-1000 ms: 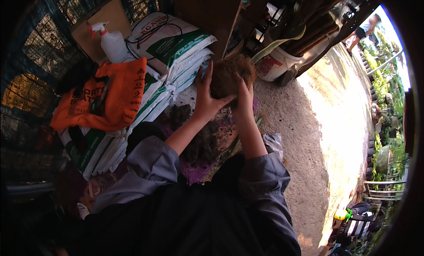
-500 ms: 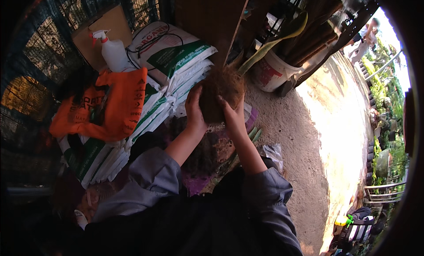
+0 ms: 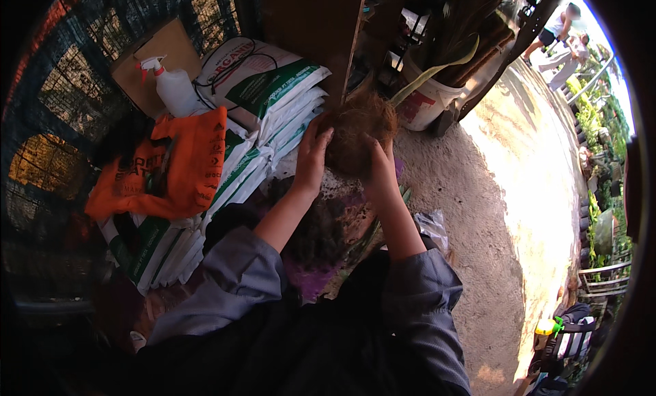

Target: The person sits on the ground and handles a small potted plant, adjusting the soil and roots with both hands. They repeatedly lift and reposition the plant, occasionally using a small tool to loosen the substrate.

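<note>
A round ball of brown, hairy coconut fibre (image 3: 361,133) is held up in front of me between both hands. My left hand (image 3: 314,153) presses on its left side with the fingers bent round it. On the right side my right hand (image 3: 380,160) grips it, thumb toward the near face. One long, pale-edged green leaf (image 3: 437,71) rises from the ball's upper right and seems joined to it. Below my forearms lie dark loose soil (image 3: 311,235) and a purple sheet (image 3: 311,276), partly hidden by my arms.
Stacked white-and-green sacks (image 3: 273,78) stand at the left, with an orange bag (image 3: 184,170), a spray bottle (image 3: 174,88) and a cardboard box (image 3: 133,71). A white bucket (image 3: 430,102) is beyond the ball. Crumpled plastic (image 3: 432,226) lies right. Two people (image 3: 560,44) are far right.
The fibre ball and both hands have shifted slightly right in the picture, and the ball's face looks turned. The whole view has swung a little. Both hands keep their hold.
</note>
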`<state>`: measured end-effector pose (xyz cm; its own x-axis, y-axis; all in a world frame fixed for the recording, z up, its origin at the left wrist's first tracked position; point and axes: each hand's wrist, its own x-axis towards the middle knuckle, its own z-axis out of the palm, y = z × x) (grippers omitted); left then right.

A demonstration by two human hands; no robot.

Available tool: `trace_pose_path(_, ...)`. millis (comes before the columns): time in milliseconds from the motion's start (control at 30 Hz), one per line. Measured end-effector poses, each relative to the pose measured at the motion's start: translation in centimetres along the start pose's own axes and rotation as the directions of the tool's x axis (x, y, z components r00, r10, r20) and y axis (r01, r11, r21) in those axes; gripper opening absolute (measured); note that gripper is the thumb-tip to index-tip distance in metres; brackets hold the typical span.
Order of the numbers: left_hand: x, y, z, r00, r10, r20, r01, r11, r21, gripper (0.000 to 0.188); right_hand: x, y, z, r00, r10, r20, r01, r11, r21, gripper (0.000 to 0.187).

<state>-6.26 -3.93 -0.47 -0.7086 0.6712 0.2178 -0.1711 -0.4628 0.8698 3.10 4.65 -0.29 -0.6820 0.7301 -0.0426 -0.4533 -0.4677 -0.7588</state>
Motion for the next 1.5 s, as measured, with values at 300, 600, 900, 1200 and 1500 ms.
trace_pose_path(300,-3.0,-0.3,2.0,0.726,-0.648,0.231,0.659,0.559,-0.502,0.073,0.4,-0.8,-1.0,0.93,-0.357,0.084,0.365,0.887,-0.282,0.066)
trace_pose_path(600,0.0,1.3,1.6,0.803,-0.557,0.211,0.547,0.55,-0.631,0.072,0.5,-1.1,-1.4,0.967,-0.216,0.137,0.248,0.921,-0.301,0.069)
trace_pose_path(900,1.6,0.4,-0.4,0.872,-0.479,0.101,0.48,0.799,-0.362,0.058,0.4,-1.9,-1.3,0.986,-0.026,0.164,0.079,0.944,-0.321,0.066)
trace_pose_path(1200,1.5,2.7,0.2,0.986,-0.163,0.038,0.156,0.979,0.134,0.061,1.1,-0.9,-1.0,0.98,-0.064,0.187,0.125,0.935,-0.331,0.062)
trace_pose_path(1500,1.9,1.2,-0.5,0.993,-0.087,0.079,0.043,0.895,0.444,0.085,0.5,2.3,-1.6,0.955,-0.208,0.209,0.295,0.71,-0.639,0.08)
